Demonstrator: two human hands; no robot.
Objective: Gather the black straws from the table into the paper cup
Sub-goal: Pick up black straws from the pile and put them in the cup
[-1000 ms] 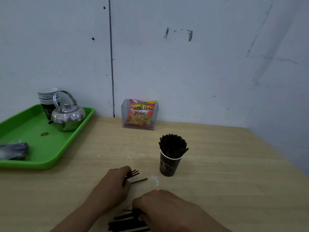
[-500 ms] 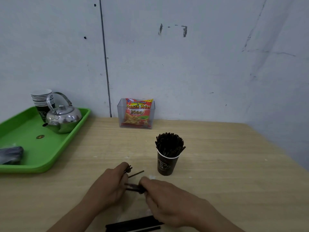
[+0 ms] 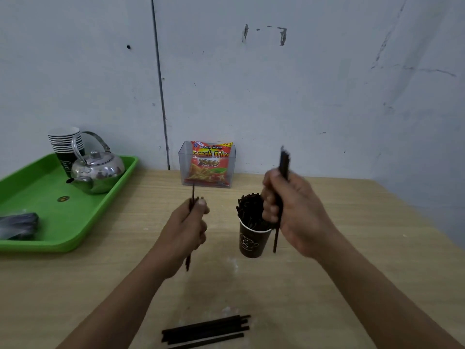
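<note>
1. The paper cup (image 3: 252, 241) stands upright on the wooden table (image 3: 352, 248) and is already packed full of black straws.
2. The right hand (image 3: 289, 212) is raised just right of the cup, partly in front of its rim. Its grip is clenched around a small bundle of straws (image 3: 284, 159), held nearly vertical; the bundle sticks out above the fist and below it, beside the cup wall.
3. The left hand (image 3: 187, 227) is lifted to the left of the cup, apart from it. Its grip is closed on a few thin straws (image 3: 193, 195), also upright.
4. More loose straws (image 3: 206, 331) lie flat in a group on the table, well in front of the cup, near the person.
5. Behind the cup, against the wall, a clear box holds a snack packet (image 3: 210, 162).
6. Far left of the cup sits a green tray (image 3: 50, 222) with a metal kettle (image 3: 98, 171) and stacked cups (image 3: 66, 144).
</note>
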